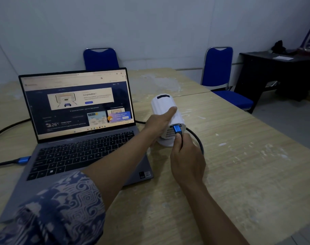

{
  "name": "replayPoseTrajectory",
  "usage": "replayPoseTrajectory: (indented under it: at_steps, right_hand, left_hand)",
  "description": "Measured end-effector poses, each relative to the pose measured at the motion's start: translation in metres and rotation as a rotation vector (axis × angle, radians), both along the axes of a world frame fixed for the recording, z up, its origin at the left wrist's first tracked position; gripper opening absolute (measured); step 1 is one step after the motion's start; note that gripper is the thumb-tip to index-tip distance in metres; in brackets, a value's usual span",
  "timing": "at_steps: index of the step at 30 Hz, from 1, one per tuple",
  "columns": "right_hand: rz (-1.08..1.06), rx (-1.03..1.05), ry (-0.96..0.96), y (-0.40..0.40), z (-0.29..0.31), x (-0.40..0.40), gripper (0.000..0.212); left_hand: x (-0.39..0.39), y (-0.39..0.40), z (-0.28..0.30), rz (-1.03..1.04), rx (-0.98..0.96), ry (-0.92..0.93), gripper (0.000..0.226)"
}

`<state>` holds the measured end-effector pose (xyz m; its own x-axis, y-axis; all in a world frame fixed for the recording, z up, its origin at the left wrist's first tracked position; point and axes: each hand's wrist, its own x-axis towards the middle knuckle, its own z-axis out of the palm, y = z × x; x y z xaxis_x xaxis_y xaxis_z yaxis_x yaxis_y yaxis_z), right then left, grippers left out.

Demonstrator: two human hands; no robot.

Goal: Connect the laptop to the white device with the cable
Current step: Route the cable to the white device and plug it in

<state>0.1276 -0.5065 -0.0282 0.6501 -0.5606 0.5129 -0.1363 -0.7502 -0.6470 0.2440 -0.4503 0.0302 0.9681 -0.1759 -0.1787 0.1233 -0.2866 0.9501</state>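
An open grey laptop (83,147) with a lit screen stands on the wooden table (239,165). To its right sits the white device (164,103), a small cylindrical projector. My left hand (159,121) grips its side, thumb lying on top. My right hand (186,160) pinches the black cable (196,137) just behind its blue plug (177,129), which sits in the device's rear face. The cable loops behind the laptop, and its other blue plug (24,159) is at the laptop's left edge.
Two blue chairs (101,59) (219,68) stand at the far side of the table. A dark desk (274,73) with papers is at the back right. A patterned blue sleeve (62,209) covers my left forearm.
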Motion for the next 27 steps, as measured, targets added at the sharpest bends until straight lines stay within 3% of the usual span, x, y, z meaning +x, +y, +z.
replayPoseTrajectory:
  at_steps: [9,12,16,18,20,23,27]
  right_hand:
    - [0.059,0.185,-0.219,-0.011,0.011,-0.008,0.048]
    - [-0.022,0.244,-0.278,-0.045,0.021,0.005,0.042]
    - [0.122,0.28,0.082,-0.101,0.024,0.037,0.024]
    - [0.215,0.266,0.284,-0.114,0.019,0.052,0.027]
    - [0.2,0.123,0.41,-0.117,0.009,0.063,0.034]
    - [0.132,-0.024,0.401,-0.117,0.0,0.067,0.025]
    - [0.124,-0.002,0.353,-0.119,-0.005,0.067,0.016]
  left_hand:
    - [-0.005,0.013,0.014,-0.032,0.146,-0.025,0.1]
    - [0.001,0.021,0.011,0.056,0.014,0.063,0.087]
    - [0.011,0.023,0.007,0.149,-0.119,0.125,0.065]
    - [0.018,0.02,0.009,0.162,-0.197,0.161,0.06]
    - [0.028,0.015,0.01,0.165,-0.282,0.204,0.054]
    - [0.042,0.006,0.013,0.122,-0.375,0.231,0.049]
    - [0.059,-0.006,0.024,0.074,-0.509,0.265,0.06]
